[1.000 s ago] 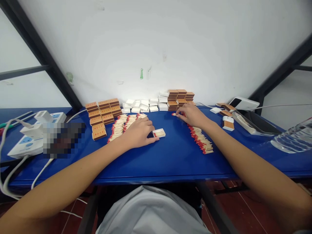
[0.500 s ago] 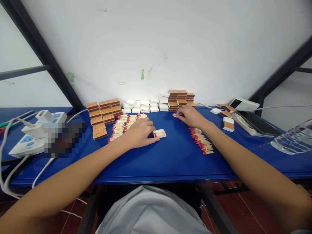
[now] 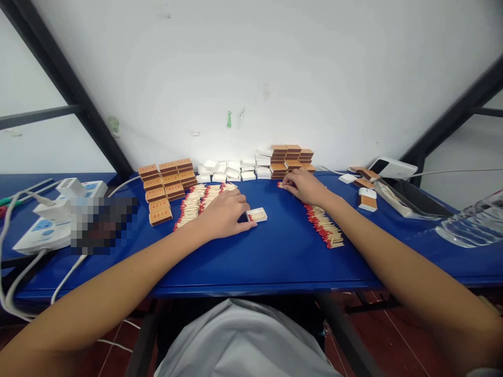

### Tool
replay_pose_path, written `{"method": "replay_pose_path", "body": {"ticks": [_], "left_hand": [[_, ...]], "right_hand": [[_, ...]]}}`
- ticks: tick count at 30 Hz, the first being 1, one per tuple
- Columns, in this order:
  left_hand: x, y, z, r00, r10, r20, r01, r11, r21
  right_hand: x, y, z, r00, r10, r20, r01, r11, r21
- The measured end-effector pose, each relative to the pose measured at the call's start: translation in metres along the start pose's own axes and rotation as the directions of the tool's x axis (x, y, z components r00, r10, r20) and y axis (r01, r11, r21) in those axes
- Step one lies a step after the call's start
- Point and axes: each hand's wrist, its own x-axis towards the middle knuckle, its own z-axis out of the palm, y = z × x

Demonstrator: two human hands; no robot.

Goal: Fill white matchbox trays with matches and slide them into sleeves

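Note:
My left hand grips a small white matchbox tray at its left end, thumb along the near side. Inside the tray lie some matches with red heads. At the far end of the right-hand row of matches, my right hand is closed, its fingertips pinching matches on the table; a few red heads show beside the fingers. The palm hides part of that row. Two more rows of matches lie just left of and partly behind my left hand.
Orange matchboxes are stacked at the left back. White trays and brown matchbox sleeves stand along the wall. A power strip with cables is on the left; a white device and clear plastic lie right.
Both hands, the tray and the match rows stay in nearly the same place. Only a very slight shift of the whole view shows.

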Motion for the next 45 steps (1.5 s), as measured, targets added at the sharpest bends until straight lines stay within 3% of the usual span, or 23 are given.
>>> {"method": "replay_pose_path", "body": {"ticks": [25, 45], "left_hand": [[-0.001, -0.001, 0.001, 1.0, 0.007, 0.0, -0.007, 1.0, -0.022], [0.0, -0.002, 0.002, 1.0, 0.02, -0.014, -0.02, 1.0, -0.007]], "right_hand": [[-0.003, -0.009, -0.014, 0.996, 0.009, 0.088, -0.018, 0.996, 0.093], [0.0, 0.0, -0.002, 0.998, -0.002, 0.063, -0.003, 0.997, 0.081]]}}
